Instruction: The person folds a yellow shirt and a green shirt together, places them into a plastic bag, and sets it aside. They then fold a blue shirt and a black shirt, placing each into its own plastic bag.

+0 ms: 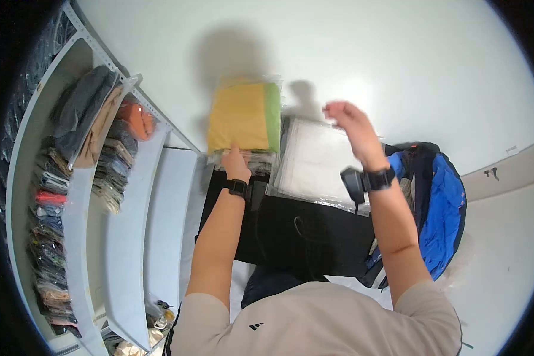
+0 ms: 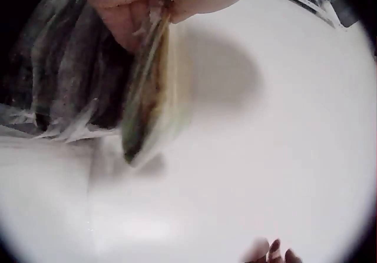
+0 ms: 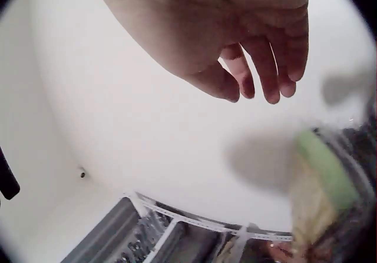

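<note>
My left hand (image 1: pixel 235 165) pinches the near edge of a folded yellow garment with a green side band (image 1: pixel 240 118), packed in a clear plastic bag. In the left wrist view this bagged garment (image 2: pixel 150 98) hangs edge-on from the thumb and fingers. Beneath it in the head view is a stack of bagged clothes (image 1: pixel 258 163). My right hand (image 1: pixel 356 127) is raised over the far right part of a pile of clear bags with white contents (image 1: pixel 314 157). Its fingers are relaxed, slightly bent and apart, holding nothing, in the right wrist view.
Shelves (image 1: pixel 124 237) on the left carry many bagged folded clothes (image 1: pixel 50 237). A black surface (image 1: pixel 308 228) lies nearest my body. To the right is a heap of blue and black jackets (image 1: pixel 442 207). A white wall (image 1: pixel 397 59) rises behind the piles.
</note>
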### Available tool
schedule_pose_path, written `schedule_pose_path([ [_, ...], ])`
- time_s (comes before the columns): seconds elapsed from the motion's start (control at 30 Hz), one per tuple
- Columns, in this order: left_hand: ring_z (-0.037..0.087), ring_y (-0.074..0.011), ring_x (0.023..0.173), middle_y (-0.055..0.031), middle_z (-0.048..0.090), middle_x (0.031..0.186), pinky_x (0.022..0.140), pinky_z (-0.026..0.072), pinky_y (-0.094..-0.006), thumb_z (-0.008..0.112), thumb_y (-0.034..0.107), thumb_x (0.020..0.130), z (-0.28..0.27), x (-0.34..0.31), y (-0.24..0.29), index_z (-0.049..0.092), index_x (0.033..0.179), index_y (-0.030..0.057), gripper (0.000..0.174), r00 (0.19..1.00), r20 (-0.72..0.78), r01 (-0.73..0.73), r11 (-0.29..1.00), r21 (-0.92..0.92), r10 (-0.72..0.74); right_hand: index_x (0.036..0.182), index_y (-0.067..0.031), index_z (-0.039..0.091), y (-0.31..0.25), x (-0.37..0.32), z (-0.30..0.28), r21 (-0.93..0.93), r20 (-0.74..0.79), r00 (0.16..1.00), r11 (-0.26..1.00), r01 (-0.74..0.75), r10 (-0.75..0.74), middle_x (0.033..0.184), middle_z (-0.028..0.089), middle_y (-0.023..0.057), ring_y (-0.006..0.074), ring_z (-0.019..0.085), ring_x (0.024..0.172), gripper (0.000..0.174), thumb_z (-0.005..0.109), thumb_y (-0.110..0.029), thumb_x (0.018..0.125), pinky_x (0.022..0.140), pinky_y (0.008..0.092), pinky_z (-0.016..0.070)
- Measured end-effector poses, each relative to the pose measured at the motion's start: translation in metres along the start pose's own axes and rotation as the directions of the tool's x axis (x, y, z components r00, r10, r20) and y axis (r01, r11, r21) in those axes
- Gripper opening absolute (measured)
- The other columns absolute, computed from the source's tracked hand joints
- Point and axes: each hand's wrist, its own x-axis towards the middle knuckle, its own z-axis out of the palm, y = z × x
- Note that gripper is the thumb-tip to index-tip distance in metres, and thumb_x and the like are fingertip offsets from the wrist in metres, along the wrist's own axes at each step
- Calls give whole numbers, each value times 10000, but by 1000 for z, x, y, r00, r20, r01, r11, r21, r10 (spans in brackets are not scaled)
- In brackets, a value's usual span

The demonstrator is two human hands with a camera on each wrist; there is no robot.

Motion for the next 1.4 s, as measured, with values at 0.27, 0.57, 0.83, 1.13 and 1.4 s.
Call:
schedule_pose_path([
  [0.27, 495, -159, 454, -74, 539, 663, 400, 403, -269, 531, 239, 906, 10, 8, 6, 461, 956, 19, 235, 1000, 12, -2, 989, 146, 0, 1021, -24, 591, 90, -95, -36, -24, 39, 913, 914, -406, 406, 958, 645, 57, 137, 587, 870, 216, 550, -175, 871, 778, 263, 441],
  [0.57, 579, -202, 767, -130, 558, 892, 669, 503, -286, 595, 336, 861, 5, -30, 7, 472, 975, 5, 371, 994, -74, 79, 997, 18, -77, 1026, -19, 594, 87, -135, -57, 0, 33, 894, 894, -447, 447, 937, 650, 62, 137, 596, 851, 218, 526, -175, 890, 768, 260, 449],
  [0.83, 596, -181, 769, -82, 604, 881, 643, 470, -264, 560, 219, 861, -27, -98, -28, 523, 1026, 26, 256, 992, 19, 110, 910, 399, -128, 1021, -11, 596, 85, -165, -89, 7, -33, 909, 910, -415, 415, 926, 650, 65, 129, 597, 839, 222, 528, -176, 888, 745, 253, 456],
  [1.13, 547, -116, 624, -44, 603, 760, 508, 419, -240, 553, 134, 823, -143, -89, -136, 594, 918, 30, 146, 918, 152, 65, 518, 853, -365, 1123, -9, 527, 106, -237, -230, 35, -496, 778, 904, -426, 386, 884, 626, 61, 116, 571, 768, 343, 595, -150, 818, 659, 233, 441],
  [1.4, 551, -124, 592, -41, 611, 764, 494, 425, -247, 553, 163, 849, -152, -104, -135, 579, 949, 78, 134, 869, -34, 292, 457, 840, -493, 1112, 15, 526, 190, -258, -365, -248, -954, 298, 659, -710, -37, 966, 612, 169, 305, 596, 922, 522, 716, -175, 665, 801, 361, 471],
])
